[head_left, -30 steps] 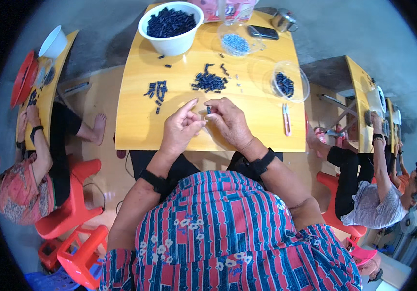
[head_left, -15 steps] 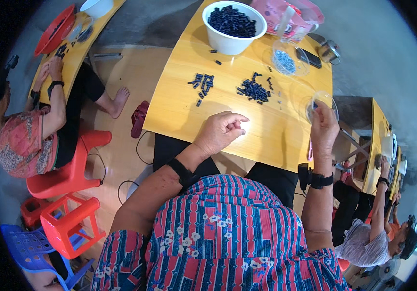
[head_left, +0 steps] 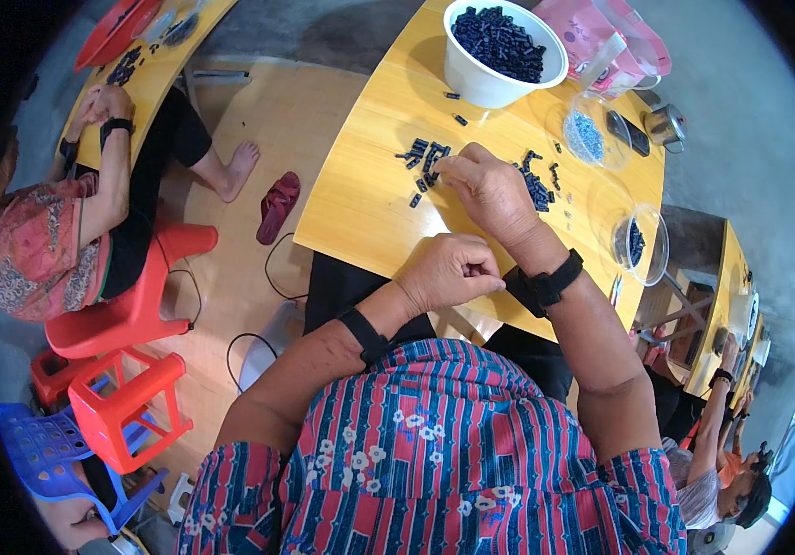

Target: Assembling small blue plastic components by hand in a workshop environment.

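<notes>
Spanning the view: a yellow table [head_left: 360, 199], near edge running just past the left hand.
Bowl: a white bowl [head_left: 499, 55] of dark pieces is set at the far edge.
Right hand [head_left: 490, 190]: laid on the table, fingertips touching a small pile of black pieces [head_left: 425, 159].
Left hand [head_left: 448, 271]: curled nearly closed by the near edge; contents cannot be told.
Pieces: short black bars, long axes pointing mixed ways.
Open room: bare tabletop is seen left of the pile.
</notes>
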{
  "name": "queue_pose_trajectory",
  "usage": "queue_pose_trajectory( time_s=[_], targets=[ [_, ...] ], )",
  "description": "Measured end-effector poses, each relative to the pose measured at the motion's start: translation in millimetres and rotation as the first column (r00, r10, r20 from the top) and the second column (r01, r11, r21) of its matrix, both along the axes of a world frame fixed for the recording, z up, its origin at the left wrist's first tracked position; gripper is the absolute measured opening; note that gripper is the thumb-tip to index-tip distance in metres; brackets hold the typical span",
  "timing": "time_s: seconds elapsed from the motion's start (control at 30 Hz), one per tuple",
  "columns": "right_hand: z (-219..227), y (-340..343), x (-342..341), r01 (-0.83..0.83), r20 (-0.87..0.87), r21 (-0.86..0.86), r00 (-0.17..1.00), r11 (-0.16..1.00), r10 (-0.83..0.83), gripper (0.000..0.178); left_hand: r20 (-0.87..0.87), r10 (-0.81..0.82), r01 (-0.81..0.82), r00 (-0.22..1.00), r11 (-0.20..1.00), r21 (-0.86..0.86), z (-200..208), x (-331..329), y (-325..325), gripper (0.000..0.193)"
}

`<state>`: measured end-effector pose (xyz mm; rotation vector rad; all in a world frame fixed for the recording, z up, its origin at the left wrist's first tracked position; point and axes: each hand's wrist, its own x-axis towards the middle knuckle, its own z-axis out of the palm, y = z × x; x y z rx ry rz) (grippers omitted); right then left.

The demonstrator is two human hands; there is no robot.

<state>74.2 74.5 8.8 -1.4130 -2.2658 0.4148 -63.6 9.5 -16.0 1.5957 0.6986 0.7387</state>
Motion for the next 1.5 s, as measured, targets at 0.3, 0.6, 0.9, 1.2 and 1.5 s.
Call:
queue_pose_trajectory(
  time_s=[0.3,0.6,0.9,1.2,1.5],
  targets=[
    [-14,11,-6,-0.007,0.099,-0.009,0.995,1.000,0.008,0.015,0.028,0.005,-0.005,1.000,1.000,0.005,1,-1,2,0.012],
    [-9,-19,23,-0.032,-0.011,-0.020,0.999,0.999,0.032,0.012,-0.013,0.029,-0.029,0.999,0.999,0.033,-2,2,1,0.010],
    [9,-83,50,0.139,-0.361,-0.282,0.902,0.949,-0.239,0.010,0.145,0.091,-0.068,0.985,0.985,-0.156,-17,9,3,0.015],
    [0,-104,48,0.126,-0.185,-0.062,0.973,0.990,-0.135,0.010,0.020,0.081,-0.074,0.997,0.965,-0.251,-17,11,3,0.012],
    [-23,-115,42,0.064,-0.728,-0.529,0.477,0.846,-0.492,0.012,0.067,0.084,-0.059,0.994,0.949,-0.308,-19,11,4,0.011]
  ],
)
